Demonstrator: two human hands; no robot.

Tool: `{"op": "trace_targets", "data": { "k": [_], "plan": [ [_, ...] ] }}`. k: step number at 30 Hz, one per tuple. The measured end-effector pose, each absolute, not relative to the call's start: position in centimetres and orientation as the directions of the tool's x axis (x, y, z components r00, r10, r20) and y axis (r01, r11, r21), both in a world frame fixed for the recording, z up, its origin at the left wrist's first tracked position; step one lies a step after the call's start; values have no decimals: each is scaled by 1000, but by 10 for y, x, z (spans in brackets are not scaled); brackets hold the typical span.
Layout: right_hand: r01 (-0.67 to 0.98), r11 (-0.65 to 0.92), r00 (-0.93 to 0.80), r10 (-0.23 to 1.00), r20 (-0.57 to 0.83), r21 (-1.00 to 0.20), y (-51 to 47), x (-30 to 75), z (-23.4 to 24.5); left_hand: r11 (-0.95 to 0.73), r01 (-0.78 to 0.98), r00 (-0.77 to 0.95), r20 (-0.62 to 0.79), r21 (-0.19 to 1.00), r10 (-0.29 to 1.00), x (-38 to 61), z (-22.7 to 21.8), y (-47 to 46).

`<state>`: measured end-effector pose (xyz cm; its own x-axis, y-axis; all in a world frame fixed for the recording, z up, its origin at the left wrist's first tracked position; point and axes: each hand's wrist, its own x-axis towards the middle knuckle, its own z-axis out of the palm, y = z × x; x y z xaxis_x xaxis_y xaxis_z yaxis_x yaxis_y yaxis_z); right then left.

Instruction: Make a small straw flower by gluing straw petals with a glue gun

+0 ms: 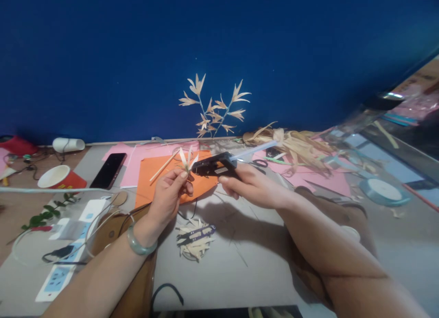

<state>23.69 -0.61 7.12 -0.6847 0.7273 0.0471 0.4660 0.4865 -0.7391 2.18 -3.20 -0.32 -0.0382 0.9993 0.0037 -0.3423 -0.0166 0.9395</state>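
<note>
Between the thumb and fingers of my left hand [173, 190] is a small corn husk flower [187, 160] with pale pointed petals. My right hand [252, 183] grips a black hot glue gun [216, 165], a clear glue stick [255, 150] jutting from its back end. The gun's nozzle is right beside the flower's base; whether they touch I cannot tell. Below the hands, thread snips [197, 235] lie on a pile of cut husk strips [195, 251]. Behind, husk flowers on branching stems [214, 112] stand upright against the blue wall.
Orange paper [146, 183] and pink paper [132, 169] lie under and behind the hands. At left are a phone [109, 171], a red paper cup [70, 181] and a power strip [58, 277] with cables. Dried husks [298, 146] and a ribbon spool [384, 191] are at right.
</note>
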Motion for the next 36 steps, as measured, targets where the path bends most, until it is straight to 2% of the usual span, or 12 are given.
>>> {"op": "trace_targets", "data": {
  "k": [11, 32, 36],
  "plan": [
    [506, 462, -648, 761, 33, -729, -6, 237, 70, 31, -333, -36, -46, 943, 998, 24, 2, -34],
    [464, 465, -678, 734, 36, -754, -7, 236, 72, 6, -346, -39, -20, 938, 999, 23, 0, -33],
    [502, 447, -626, 779, 45, -740, -7, 236, 72, 12, -346, -31, -24, 938, 999, 24, 0, -34]
  ]
}}
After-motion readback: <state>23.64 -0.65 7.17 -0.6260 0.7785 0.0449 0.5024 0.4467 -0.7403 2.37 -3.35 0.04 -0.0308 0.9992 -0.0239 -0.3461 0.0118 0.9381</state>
